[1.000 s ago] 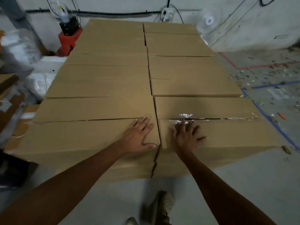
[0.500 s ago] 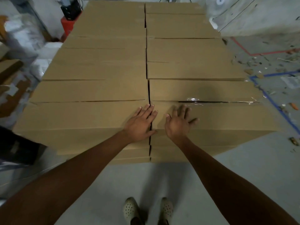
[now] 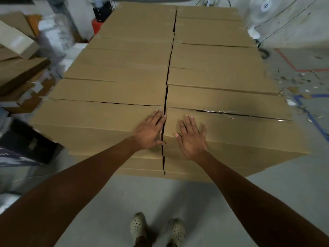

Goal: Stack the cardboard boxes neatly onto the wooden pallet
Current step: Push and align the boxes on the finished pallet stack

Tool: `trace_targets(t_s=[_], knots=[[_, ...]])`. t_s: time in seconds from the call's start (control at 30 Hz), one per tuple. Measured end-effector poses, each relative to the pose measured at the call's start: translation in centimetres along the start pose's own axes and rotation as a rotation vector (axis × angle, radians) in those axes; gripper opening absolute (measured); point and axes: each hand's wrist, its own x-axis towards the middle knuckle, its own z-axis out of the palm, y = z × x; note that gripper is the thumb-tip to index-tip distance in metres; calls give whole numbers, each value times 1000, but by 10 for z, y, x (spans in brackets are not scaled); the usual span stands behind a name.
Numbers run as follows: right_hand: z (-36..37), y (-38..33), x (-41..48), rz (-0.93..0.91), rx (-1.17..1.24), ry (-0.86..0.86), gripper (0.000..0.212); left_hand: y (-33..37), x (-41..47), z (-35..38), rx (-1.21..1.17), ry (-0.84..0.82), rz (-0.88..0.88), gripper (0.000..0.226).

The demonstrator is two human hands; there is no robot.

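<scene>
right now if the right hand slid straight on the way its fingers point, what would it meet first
The right hand lies flat on the nearest right box; straight on, it would likely first cross the taped seam.

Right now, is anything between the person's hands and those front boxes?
No. The left hand lies flat on the near left box and the right hand on the near right box; nothing sits between.

Centre of my frame: stacked cardboard boxes (image 3: 124, 82) in two columns split by a central gap. My left hand (image 3: 149, 131) lies flat on the nearest left box (image 3: 92, 120), my right hand (image 3: 191, 138) on the nearest right box (image 3: 249, 129). Loose cartons (image 3: 19, 68) at left edge; fan (image 3: 263, 8) upper right; my shoes (image 3: 156, 229) bottom centre.
</scene>
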Motion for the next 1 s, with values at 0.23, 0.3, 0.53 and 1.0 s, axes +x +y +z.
trace_targets(t_s=[0.23,0.3,0.53,1.0], knots=[[-3,1,6,-16,-4,-20,80,7,1,2,0,-10,-48,107],[-5,1,7,-19,0,-37,83,6,1,2,-6,6,-54,104],[-4,3,6,-25,8,-56,84,9,0,3,-100,91,-77,99],[-16,28,8,-168,5,-3,68,14,1,4,-132,189,-119,74]])
